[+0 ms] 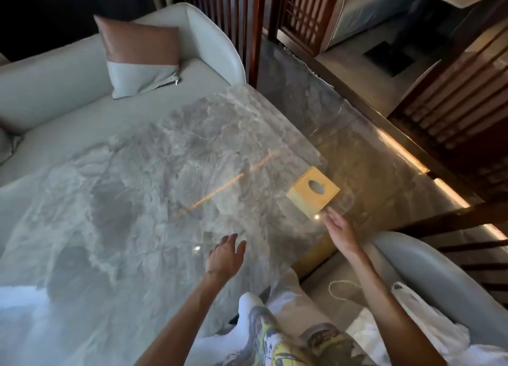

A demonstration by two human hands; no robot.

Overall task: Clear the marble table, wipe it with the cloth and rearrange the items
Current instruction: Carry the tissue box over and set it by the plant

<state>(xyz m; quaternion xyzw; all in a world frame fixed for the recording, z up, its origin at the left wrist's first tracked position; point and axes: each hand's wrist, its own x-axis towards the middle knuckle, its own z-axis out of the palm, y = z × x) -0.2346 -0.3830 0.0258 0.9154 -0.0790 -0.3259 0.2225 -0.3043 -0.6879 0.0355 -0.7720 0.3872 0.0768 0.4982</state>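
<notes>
A grey-veined marble table [165,173] fills the middle of the head view. A square wooden tissue box [313,191] with an oval hole on top stands near the table's right edge. My right hand [339,232] hovers just below the box with relaxed fingers, its fingertips close to the box's near corner and holding nothing. My left hand [226,255] is held over the table's near edge, fingers loosely spread and empty. No cloth shows in either hand.
A grey sofa [55,91] with a brown-and-grey cushion [140,55] runs along the table's far side. A grey chair [439,269] with a white bag [428,319] on it stands at the right. Dark wooden screens [453,124] line the back right.
</notes>
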